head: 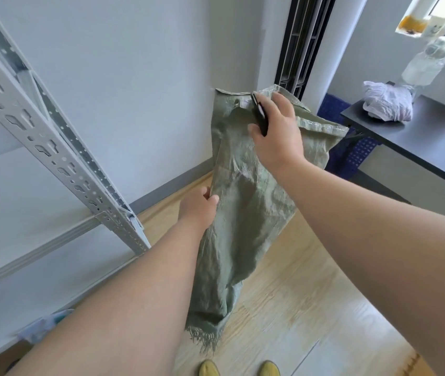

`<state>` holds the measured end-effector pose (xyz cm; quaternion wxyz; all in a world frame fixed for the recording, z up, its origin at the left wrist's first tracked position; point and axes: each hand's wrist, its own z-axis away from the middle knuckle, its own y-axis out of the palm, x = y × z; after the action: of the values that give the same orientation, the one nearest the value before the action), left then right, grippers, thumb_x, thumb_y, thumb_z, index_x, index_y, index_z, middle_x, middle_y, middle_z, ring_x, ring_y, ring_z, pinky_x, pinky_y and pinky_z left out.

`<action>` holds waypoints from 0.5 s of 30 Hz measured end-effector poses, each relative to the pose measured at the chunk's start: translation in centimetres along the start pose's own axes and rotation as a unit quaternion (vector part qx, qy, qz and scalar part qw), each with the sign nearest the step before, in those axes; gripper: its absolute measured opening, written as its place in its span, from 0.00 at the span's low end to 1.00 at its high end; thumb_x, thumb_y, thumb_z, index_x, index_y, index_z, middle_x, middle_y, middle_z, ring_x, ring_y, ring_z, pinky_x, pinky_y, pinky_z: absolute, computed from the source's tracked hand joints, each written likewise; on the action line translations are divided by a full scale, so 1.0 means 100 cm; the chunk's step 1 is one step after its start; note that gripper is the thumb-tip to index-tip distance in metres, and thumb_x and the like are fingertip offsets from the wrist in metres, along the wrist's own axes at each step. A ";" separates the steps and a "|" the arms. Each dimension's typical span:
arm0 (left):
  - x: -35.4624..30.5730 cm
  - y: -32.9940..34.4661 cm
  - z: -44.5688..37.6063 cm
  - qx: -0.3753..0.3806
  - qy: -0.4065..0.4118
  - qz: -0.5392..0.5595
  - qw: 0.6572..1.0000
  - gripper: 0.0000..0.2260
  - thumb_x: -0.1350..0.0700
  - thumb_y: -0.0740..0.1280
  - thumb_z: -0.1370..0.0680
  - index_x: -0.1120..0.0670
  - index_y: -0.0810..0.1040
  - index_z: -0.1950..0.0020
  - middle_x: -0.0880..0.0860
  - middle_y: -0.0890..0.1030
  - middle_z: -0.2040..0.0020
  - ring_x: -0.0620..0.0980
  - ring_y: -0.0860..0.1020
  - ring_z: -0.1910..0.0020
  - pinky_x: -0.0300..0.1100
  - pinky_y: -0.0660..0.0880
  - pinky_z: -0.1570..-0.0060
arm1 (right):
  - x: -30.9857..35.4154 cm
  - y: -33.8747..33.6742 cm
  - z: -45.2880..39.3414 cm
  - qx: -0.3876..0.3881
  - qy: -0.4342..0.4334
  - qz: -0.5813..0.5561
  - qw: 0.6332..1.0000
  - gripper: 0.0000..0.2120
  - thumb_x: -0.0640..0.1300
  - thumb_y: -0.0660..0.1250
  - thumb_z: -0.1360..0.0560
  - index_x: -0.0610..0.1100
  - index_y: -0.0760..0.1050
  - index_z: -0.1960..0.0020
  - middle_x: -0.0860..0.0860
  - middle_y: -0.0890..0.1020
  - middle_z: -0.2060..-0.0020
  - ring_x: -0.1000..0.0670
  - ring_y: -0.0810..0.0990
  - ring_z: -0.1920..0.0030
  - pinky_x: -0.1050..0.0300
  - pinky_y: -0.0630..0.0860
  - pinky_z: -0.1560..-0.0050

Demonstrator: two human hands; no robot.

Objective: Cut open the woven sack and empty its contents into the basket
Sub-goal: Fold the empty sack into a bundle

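**Sack held up for the cut**

The green woven sack [245, 202] is held upright above the wooden floor [297, 308], beside the blue basket [357, 153]. Its side is pinched by the left hand [198, 208]; its stitched top is met by the right hand [275, 131], whose fingers are curled round a dark cutter [260, 116]. The cutting step appears in hand. Next, the blade probably needs drawing along the seam.

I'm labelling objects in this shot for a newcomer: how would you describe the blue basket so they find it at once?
Start at the dark table on the right side of the room. Beneath its near corner, behind the green woven sack, stands the blue basket, mostly hidden. It is the only bright blue thing there, and its wall is pierced with rows of small holes.
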<state>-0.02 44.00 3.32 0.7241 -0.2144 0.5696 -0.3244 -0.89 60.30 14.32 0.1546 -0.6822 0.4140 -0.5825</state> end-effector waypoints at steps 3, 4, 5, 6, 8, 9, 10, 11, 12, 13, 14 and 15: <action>-0.017 -0.002 -0.003 -0.014 0.032 0.044 0.998 0.08 0.56 0.61 0.19 0.55 0.77 0.44 0.53 0.79 0.51 0.55 0.77 0.51 0.43 0.70 0.53 | -0.007 0.006 0.016 -0.018 -0.036 0.012 0.999 0.22 0.43 0.66 0.22 0.52 0.69 0.29 0.48 0.72 0.38 0.50 0.73 0.50 0.52 0.76 0.51; -0.022 -0.003 -0.002 -0.015 0.045 0.055 0.997 0.08 0.57 0.61 0.19 0.54 0.77 0.43 0.51 0.78 0.52 0.53 0.76 0.52 0.42 0.69 0.54 | -0.010 0.009 0.023 -0.014 -0.067 0.021 0.997 0.22 0.42 0.67 0.23 0.52 0.71 0.30 0.48 0.72 0.40 0.48 0.75 0.51 0.51 0.78 0.54; -0.027 -0.003 -0.002 -0.018 0.057 0.064 0.996 0.08 0.58 0.61 0.19 0.53 0.77 0.42 0.50 0.78 0.52 0.52 0.76 0.52 0.41 0.68 0.54 | -0.014 0.011 0.028 -0.021 -0.102 0.035 0.994 0.24 0.40 0.68 0.25 0.52 0.71 0.30 0.48 0.72 0.40 0.47 0.76 0.51 0.50 0.79 0.58; -0.030 -0.002 -0.003 -0.025 0.067 0.071 0.995 0.08 0.58 0.61 0.19 0.53 0.77 0.43 0.49 0.78 0.52 0.52 0.76 0.52 0.41 0.68 0.55 | -0.017 0.013 0.033 -0.037 -0.132 0.046 0.989 0.26 0.37 0.69 0.27 0.52 0.72 0.31 0.47 0.72 0.39 0.47 0.76 0.51 0.51 0.80 0.63; -0.035 0.000 -0.004 -0.038 0.074 0.077 0.994 0.08 0.58 0.62 0.20 0.53 0.78 0.44 0.50 0.78 0.54 0.52 0.75 0.54 0.41 0.67 0.57 | -0.018 0.012 0.038 -0.075 -0.178 0.054 0.980 0.30 0.33 0.70 0.31 0.51 0.73 0.32 0.45 0.70 0.36 0.48 0.76 0.49 0.54 0.79 0.68; -0.038 0.001 -0.003 -0.040 0.071 0.084 0.993 0.08 0.58 0.62 0.20 0.53 0.78 0.44 0.50 0.78 0.55 0.51 0.75 0.56 0.41 0.67 0.59 | -0.018 0.012 0.038 -0.090 -0.192 0.056 0.976 0.30 0.32 0.69 0.32 0.50 0.73 0.32 0.44 0.70 0.36 0.48 0.76 0.49 0.54 0.79 0.69; -0.040 0.003 -0.004 -0.038 0.064 0.098 0.992 0.07 0.58 0.62 0.20 0.53 0.78 0.45 0.50 0.78 0.57 0.51 0.75 0.57 0.42 0.68 0.60 | -0.018 0.012 0.037 -0.100 -0.196 0.057 0.974 0.30 0.32 0.69 0.32 0.50 0.73 0.32 0.44 0.72 0.38 0.47 0.76 0.50 0.53 0.80 0.69; -0.041 0.004 -0.005 -0.032 0.055 0.112 0.992 0.07 0.58 0.62 0.20 0.53 0.78 0.45 0.49 0.77 0.58 0.50 0.75 0.59 0.42 0.69 0.60 | -0.018 0.011 0.036 -0.094 -0.188 0.056 0.976 0.29 0.33 0.69 0.30 0.51 0.73 0.31 0.44 0.73 0.41 0.47 0.77 0.52 0.51 0.80 0.68; -0.042 0.005 -0.006 -0.027 0.046 0.122 0.991 0.07 0.57 0.62 0.20 0.53 0.78 0.46 0.48 0.77 0.59 0.50 0.74 0.59 0.42 0.70 0.59 | -0.018 0.012 0.034 -0.067 -0.171 0.051 0.982 0.29 0.35 0.68 0.28 0.53 0.72 0.30 0.45 0.75 0.43 0.46 0.78 0.54 0.49 0.81 0.65; -0.045 0.006 -0.006 -0.023 0.038 0.127 0.991 0.07 0.57 0.63 0.21 0.52 0.79 0.46 0.48 0.77 0.59 0.51 0.74 0.59 0.42 0.70 0.58 | -0.018 0.012 0.032 -0.019 -0.146 0.041 0.988 0.27 0.38 0.67 0.25 0.56 0.70 0.29 0.47 0.77 0.44 0.45 0.79 0.54 0.47 0.81 0.61; -0.046 0.007 -0.006 -0.019 0.035 0.128 0.991 0.07 0.57 0.63 0.21 0.52 0.79 0.46 0.49 0.78 0.59 0.51 0.74 0.59 0.42 0.70 0.57 | -0.020 0.013 0.032 0.042 -0.117 0.044 0.991 0.25 0.41 0.65 0.23 0.59 0.68 0.29 0.48 0.80 0.45 0.45 0.81 0.53 0.47 0.81 0.58; -0.047 0.007 -0.006 -0.013 0.041 0.123 0.992 0.07 0.57 0.64 0.21 0.52 0.80 0.47 0.50 0.79 0.57 0.53 0.75 0.59 0.43 0.71 0.56 | -0.022 0.013 0.032 0.100 -0.087 0.062 0.989 0.24 0.44 0.63 0.22 0.62 0.67 0.29 0.49 0.81 0.47 0.44 0.82 0.54 0.47 0.81 0.57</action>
<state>-1.13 47.88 5.91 0.7317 -0.1387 0.6249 -0.2344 1.57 60.32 11.05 0.2935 -0.6845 0.3801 -0.5485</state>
